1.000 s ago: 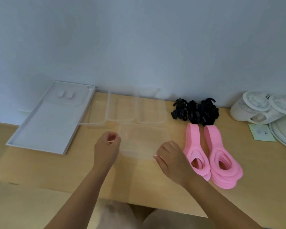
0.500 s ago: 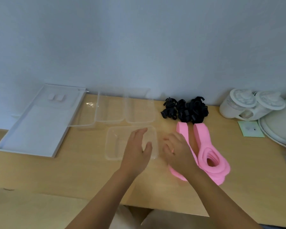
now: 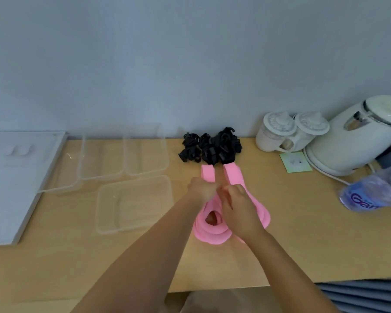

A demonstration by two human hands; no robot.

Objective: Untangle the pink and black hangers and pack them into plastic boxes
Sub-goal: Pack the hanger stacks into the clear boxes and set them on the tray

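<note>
Two stacks of pink hangers lie side by side on the wooden table, the left stack [image 3: 207, 173] and the right stack [image 3: 233, 174], with their looped ends toward me. A tangled heap of black hangers [image 3: 212, 147] sits just behind them by the wall. My left hand [image 3: 201, 190] has its fingers curled down over the neck of the left pink stack. My right hand [image 3: 237, 205] curls over the right stack beside it; the two hands nearly touch. An empty clear plastic box [image 3: 99, 208] stands to the left of the hands.
Two more clear boxes [image 3: 145, 154] [image 3: 102, 159] and a clear lid [image 3: 61, 187] stand behind it. A white tray [image 3: 20, 177] lies far left. At the right are white cups [image 3: 278, 132], a kettle [image 3: 357, 141], a green note [image 3: 295, 162] and a bagged bottle [image 3: 370, 193].
Both hands left the clear box and moved right onto the pink hangers. The left hand crossed over from the box and curled its fingers. My view shifted right.
</note>
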